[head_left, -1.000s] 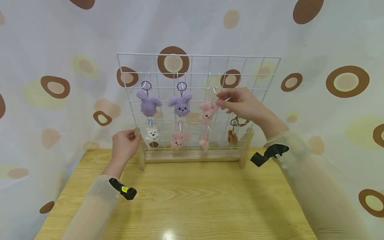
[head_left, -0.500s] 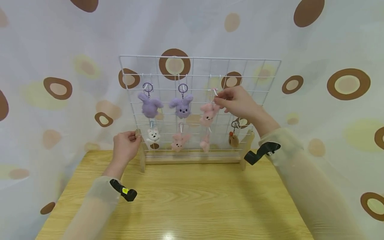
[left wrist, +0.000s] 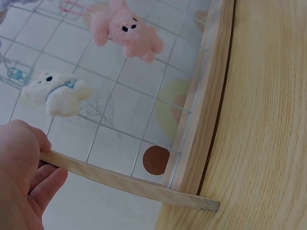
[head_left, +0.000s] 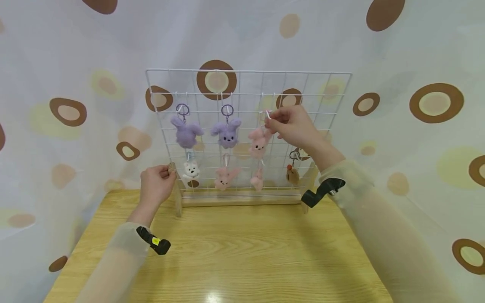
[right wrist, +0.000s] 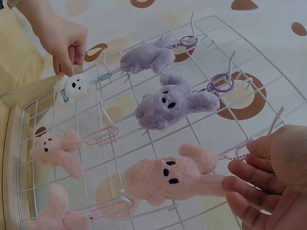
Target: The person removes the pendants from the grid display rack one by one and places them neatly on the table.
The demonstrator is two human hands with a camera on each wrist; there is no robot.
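My left hand (head_left: pixel 157 185) grips the top of the wooden side post (left wrist: pixel 120 179) of a white wire grid rack (head_left: pixel 250 73), thumb on one side and fingers on the other. Up at the rack's upper row, my right hand (head_left: pixel 293 126) has its thumb and fingertips at the pink-and-white cord loop (right wrist: pixel 236 152) of a pink rabbit plush keychain (right wrist: pixel 168 177), just under its hook. This rabbit hangs face outward, tilted, one ear partly behind the fingers. Left of it hang two purple rabbit keychains (head_left: pixel 228 134), one facing away.
The lower row holds a white bear keychain (head_left: pixel 191 169), two pink rabbit keychains (head_left: pixel 223 179) and a brown plush keychain (head_left: pixel 292 174) with an orange top. The rack stands on a wooden table (head_left: pixel 227 252) before a patterned curtain (head_left: pixel 401 50).
My right hand has shifted slightly left and up, from the pink rabbit's ear to its cord loop near the hook. The left hand keeps its grip on the post.
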